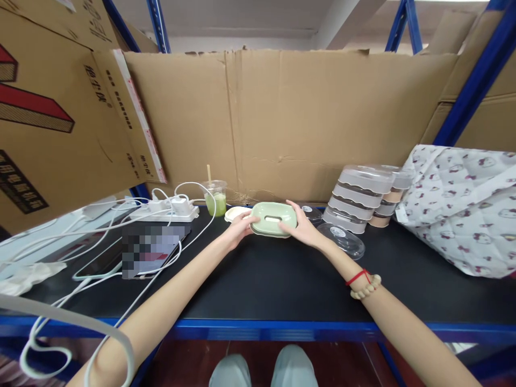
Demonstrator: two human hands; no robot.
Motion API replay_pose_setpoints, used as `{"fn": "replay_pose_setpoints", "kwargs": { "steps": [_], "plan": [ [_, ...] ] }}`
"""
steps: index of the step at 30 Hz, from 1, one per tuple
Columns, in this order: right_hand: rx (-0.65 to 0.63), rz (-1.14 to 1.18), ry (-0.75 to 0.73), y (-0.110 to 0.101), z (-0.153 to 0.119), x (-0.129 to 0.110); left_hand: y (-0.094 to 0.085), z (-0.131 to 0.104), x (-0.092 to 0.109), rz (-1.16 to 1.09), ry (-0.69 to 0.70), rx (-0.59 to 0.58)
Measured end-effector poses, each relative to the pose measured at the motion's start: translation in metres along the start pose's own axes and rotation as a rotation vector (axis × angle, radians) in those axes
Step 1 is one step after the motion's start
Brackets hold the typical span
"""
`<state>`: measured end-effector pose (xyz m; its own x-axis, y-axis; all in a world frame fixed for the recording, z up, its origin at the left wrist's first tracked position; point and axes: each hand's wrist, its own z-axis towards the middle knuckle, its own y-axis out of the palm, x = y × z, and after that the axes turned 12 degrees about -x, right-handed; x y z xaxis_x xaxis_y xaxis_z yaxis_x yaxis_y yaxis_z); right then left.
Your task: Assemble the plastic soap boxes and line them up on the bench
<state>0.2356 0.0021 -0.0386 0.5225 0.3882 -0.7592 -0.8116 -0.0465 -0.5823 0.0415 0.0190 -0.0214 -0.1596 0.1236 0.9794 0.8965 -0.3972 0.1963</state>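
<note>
A pale green oval dish (274, 211) with a slot in its middle is held between both hands above the black tabletop. My left hand (241, 228) grips its left end, thumb on top. At the right end, my right hand (301, 227) has its fingers around the edge. Just behind my left hand lies a cream-coloured oval piece (235, 213), partly covered. Clear lids (342, 241) rest on the table to the right of my right hand, beside a stack of grey and clear oval containers (355, 196).
A power strip (165, 214) with white cables, a phone and a tablet (155, 250) occupy the left side. A green drink cup (215, 199) with a straw stands at the back. A patterned bag (463, 209) sits at the right. Cardboard (302, 123) walls the rear.
</note>
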Motion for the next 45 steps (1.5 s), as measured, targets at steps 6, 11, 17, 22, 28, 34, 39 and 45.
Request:
{"fn": "replay_pose_setpoints", "kwargs": {
  "steps": [6,11,17,22,28,34,39,45],
  "plan": [
    [0.055,0.451,0.18,0.001,0.0,-0.018,0.004,-0.004,0.0,-0.003,0.146,-0.042],
    [0.024,0.455,0.116,0.002,-0.002,-0.023,0.006,-0.007,-0.001,0.116,0.207,0.021],
    [0.128,0.473,0.015,0.001,-0.001,-0.023,0.008,-0.011,-0.001,0.347,0.37,0.01],
    [0.115,0.328,-0.066,-0.002,0.001,-0.021,0.012,-0.013,-0.004,0.359,0.343,0.028],
    [0.032,0.023,0.071,-0.002,-0.001,-0.021,0.007,-0.012,0.0,0.238,0.138,-0.091],
    [0.137,-0.588,0.336,-0.017,-0.009,-0.025,0.002,-0.01,0.002,0.168,-0.233,-0.089],
    [-0.068,-0.734,0.954,-0.039,-0.013,-0.025,0.004,-0.012,0.002,0.186,-0.343,-0.121],
    [-0.393,-0.738,0.779,-0.053,-0.019,-0.035,0.006,-0.011,-0.001,0.248,-0.409,-0.186]
  ]
}}
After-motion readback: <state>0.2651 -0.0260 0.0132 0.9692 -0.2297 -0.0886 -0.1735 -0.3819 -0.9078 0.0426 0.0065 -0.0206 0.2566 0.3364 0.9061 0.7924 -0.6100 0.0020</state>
